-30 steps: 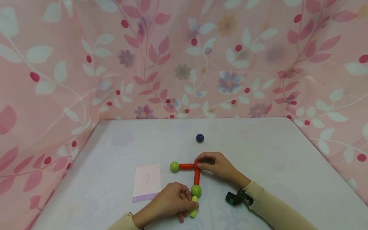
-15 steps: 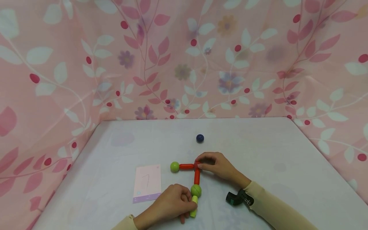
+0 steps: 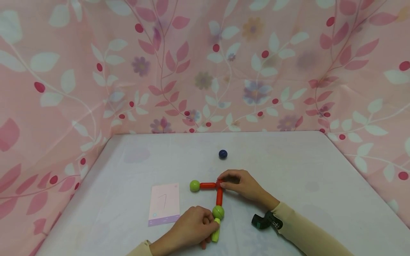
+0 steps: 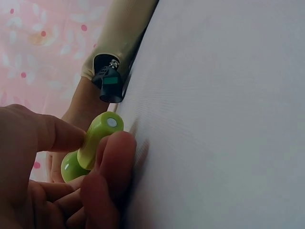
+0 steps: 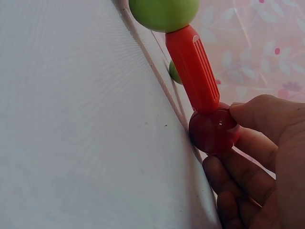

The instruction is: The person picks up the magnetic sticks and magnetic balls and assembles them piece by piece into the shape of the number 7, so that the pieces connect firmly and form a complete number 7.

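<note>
My left hand (image 3: 192, 225) pinches a yellow-green magnetic rod (image 4: 93, 143) between thumb and fingers. The rod's far end meets a green ball (image 3: 218, 212); a pale round tip shows on its near end in the left wrist view. From that ball a red rod (image 3: 219, 196) runs up to a dark red ball (image 5: 214, 131), which my right hand (image 3: 241, 184) grips with thumb and fingertips. A second red rod (image 3: 208, 185) extends left from the red ball to another green ball (image 3: 194, 185). Fingers partly cover the red ball in the head view.
A pink card (image 3: 164, 202) with a handwritten 7 and a purple strip lies left of the rods. Farther back on the white table (image 3: 282, 160) sits a dark blue ball (image 3: 222, 154). A flowered pink curtain (image 3: 205, 71) surrounds the table. A black wrist camera (image 3: 266, 220) hangs by the right sleeve.
The left hand has shifted very slightly, its fingers drawing in around the yellow-green rod. My right hand and the joined pieces have stayed in place.
</note>
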Available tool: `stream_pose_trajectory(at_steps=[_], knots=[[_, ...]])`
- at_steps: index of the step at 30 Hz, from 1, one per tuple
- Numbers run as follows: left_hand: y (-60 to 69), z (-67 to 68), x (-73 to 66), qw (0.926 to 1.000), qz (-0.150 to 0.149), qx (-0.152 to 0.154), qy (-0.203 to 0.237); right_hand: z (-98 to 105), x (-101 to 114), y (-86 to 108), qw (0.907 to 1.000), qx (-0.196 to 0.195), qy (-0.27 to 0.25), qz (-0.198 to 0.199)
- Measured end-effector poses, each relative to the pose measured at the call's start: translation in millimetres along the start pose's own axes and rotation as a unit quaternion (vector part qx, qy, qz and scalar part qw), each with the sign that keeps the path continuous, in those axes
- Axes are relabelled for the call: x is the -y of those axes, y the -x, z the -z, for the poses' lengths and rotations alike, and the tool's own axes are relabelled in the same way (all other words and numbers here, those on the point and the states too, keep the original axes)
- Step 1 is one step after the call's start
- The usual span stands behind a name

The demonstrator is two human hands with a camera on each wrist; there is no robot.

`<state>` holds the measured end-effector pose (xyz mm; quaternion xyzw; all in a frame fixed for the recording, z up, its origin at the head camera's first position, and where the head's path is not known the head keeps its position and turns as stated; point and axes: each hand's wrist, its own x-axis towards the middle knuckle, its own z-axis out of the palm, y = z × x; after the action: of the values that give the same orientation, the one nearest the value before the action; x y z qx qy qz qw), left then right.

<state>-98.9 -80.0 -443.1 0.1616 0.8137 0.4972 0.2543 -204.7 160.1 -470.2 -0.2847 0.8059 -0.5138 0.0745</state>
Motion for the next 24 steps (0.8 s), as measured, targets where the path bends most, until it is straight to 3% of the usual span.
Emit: stream_pose_trajectory(at_steps=[7,24], knots=[[0.3,-1.8,-0.2,0.9996,0.002,-0.007,-0.026,-0.5,1.0,0.5,1.0,-0.001,-0.001,-0.002],[-0.6,5.5,1.2,0.9998,-0.016,0.005,-0.012,1.4,-2.1,0.3,0.9997,0.004,-0.018,0.017]])
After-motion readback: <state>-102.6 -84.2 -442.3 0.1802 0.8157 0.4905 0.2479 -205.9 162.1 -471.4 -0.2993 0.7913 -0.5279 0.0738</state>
